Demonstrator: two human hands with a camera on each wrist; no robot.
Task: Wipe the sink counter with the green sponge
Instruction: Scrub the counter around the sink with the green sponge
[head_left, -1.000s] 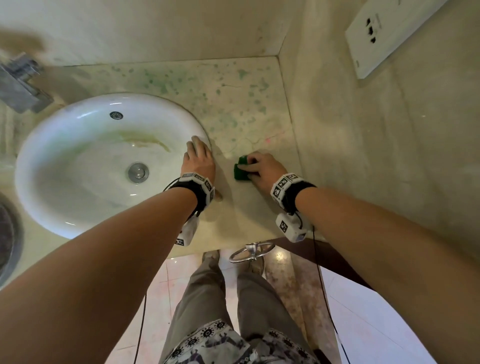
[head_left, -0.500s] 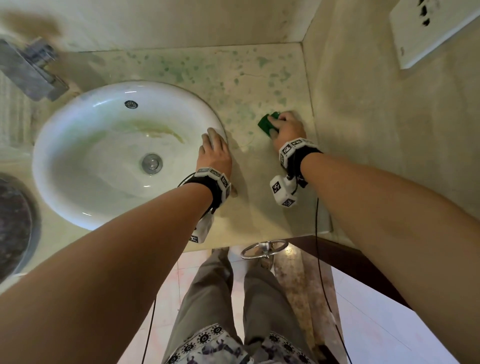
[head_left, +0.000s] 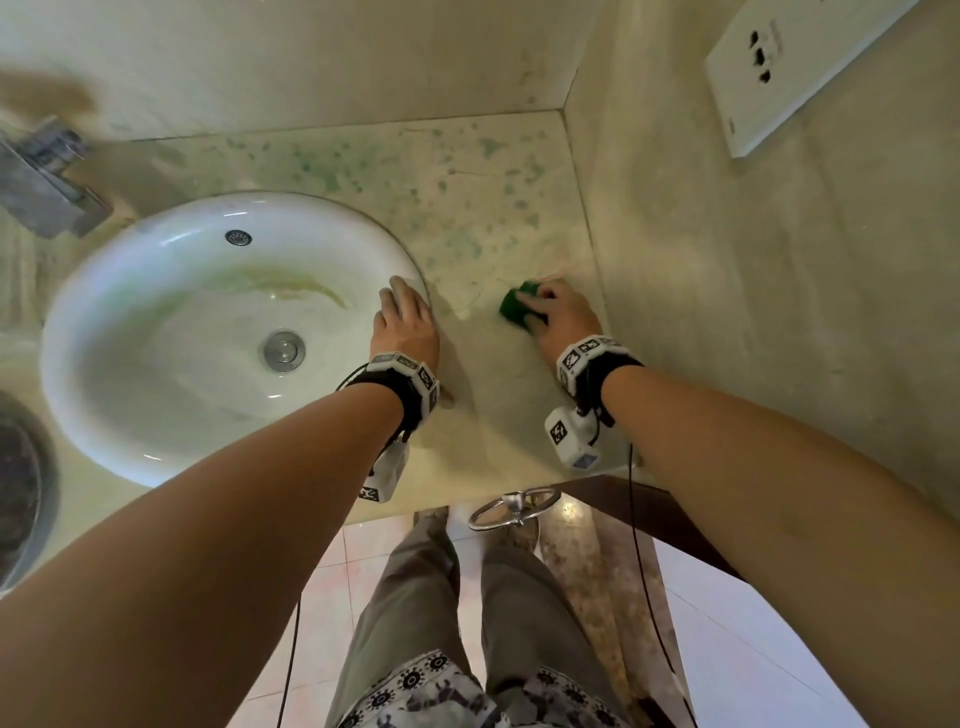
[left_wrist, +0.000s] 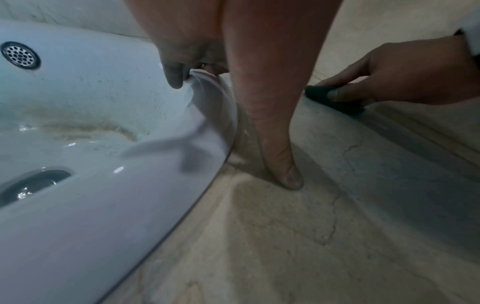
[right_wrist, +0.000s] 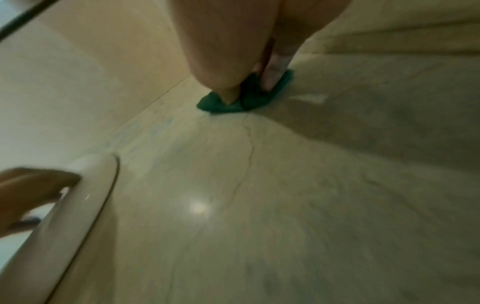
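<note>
The right hand (head_left: 563, 312) is pressing the green sponge (head_left: 517, 303) onto the counter (head_left: 483, 223), its fingers (right_wrist: 228, 90) curled down over it and clamped on it; the sponge is sitting between the sink (head_left: 156, 447) and the right-hand wall, nearer the wall. From the head view only the sponge's left end is showing past the knuckles. The right wrist view is giving more: the sponge lying flat, bent under the fingertips, its long axis running roughly across the hand, and a thin crack in the counter leading away from it. The left wrist view is showing what the head view hides: the left hand (head_left: 408, 325) hooking curled fingers (left_wrist: 174, 76) over the sink rim, thumb straight with its tip on the counter beside the basin, and a brownish stain in the bowl. A wall socket plate (head_left: 789, 67) is carrying small writing, too tiny to read.
</note>
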